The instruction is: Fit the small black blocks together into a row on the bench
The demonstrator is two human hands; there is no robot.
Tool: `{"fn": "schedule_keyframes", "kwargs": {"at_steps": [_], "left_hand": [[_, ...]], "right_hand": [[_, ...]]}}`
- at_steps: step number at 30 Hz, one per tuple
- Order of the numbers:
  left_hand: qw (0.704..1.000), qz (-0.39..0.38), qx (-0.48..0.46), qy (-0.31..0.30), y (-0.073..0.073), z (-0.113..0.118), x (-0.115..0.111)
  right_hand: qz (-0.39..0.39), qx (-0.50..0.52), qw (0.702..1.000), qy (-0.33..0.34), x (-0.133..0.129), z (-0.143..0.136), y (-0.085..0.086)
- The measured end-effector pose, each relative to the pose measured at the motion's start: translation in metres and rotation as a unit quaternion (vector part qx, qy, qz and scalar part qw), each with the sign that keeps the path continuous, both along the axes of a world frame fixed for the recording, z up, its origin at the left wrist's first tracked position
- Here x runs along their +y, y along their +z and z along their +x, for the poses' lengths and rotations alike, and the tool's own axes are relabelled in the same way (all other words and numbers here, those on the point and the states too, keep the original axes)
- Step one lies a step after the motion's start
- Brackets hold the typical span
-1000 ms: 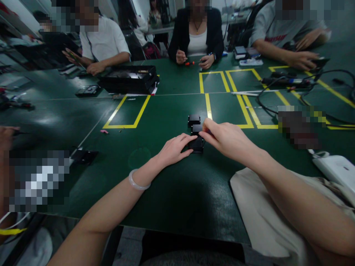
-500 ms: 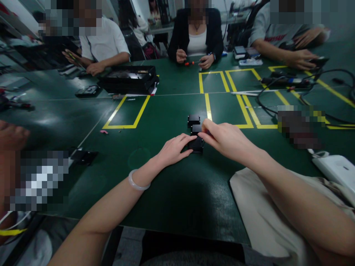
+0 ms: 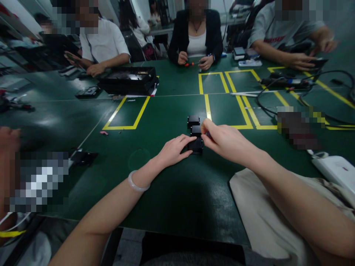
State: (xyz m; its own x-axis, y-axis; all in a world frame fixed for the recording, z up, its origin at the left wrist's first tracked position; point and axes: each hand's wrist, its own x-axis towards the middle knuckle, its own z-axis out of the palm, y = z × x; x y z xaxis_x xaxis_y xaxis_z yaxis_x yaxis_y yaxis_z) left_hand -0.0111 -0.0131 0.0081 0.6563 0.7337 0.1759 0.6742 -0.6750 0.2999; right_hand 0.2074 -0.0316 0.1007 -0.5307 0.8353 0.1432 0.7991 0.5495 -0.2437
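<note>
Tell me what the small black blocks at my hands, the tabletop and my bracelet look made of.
Small black blocks: probably moulded plastic, matte to semi-gloss with dull highlights; too small to be sure. Tabletop: a smooth green mat, likely rubber or vinyl, with soft glare and yellow tape lines. Bracelet on the left wrist: pale, translucent and glossy, perhaps jade or glass.

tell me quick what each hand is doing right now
Left hand: open, fingers resting against the nearest small black box on the green table.
Right hand: fingertips pinched at the middle black box; grip cannot be told.
</note>
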Motion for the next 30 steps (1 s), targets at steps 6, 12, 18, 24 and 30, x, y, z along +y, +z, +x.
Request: {"fn": "schedule_keyframes", "kwargs": {"at_steps": [6, 12, 18, 24, 30], "left_hand": [[1.0, 0.011, 0.001, 0.001, -0.0016, 0.0001, 0.0005], [1.0, 0.008, 0.001, -0.002, -0.0025, -0.0006, 0.001], [1.0, 0.009, 0.003, -0.002, -0.002, -0.0005, 0.0007], [1.0, 0.004, 0.005, 0.001, -0.001, 0.0001, 0.0008], [1.0, -0.002, -0.001, -0.001, 0.0002, 0.0001, 0.0007]], "right_hand": [[0.019, -0.024, 0.999, -0.019, -0.0005, -0.0021, -0.001], [0.023, -0.013, 1.0, -0.013, 0.0008, -0.0014, -0.0042], [0.05, -0.041, 0.997, -0.041, 0.0007, -0.0013, -0.0039], [0.055, -0.072, 0.995, -0.036, -0.0007, -0.0032, -0.0023], [0.051, -0.044, 0.998, -0.021, -0.0015, -0.004, -0.0023]]}}
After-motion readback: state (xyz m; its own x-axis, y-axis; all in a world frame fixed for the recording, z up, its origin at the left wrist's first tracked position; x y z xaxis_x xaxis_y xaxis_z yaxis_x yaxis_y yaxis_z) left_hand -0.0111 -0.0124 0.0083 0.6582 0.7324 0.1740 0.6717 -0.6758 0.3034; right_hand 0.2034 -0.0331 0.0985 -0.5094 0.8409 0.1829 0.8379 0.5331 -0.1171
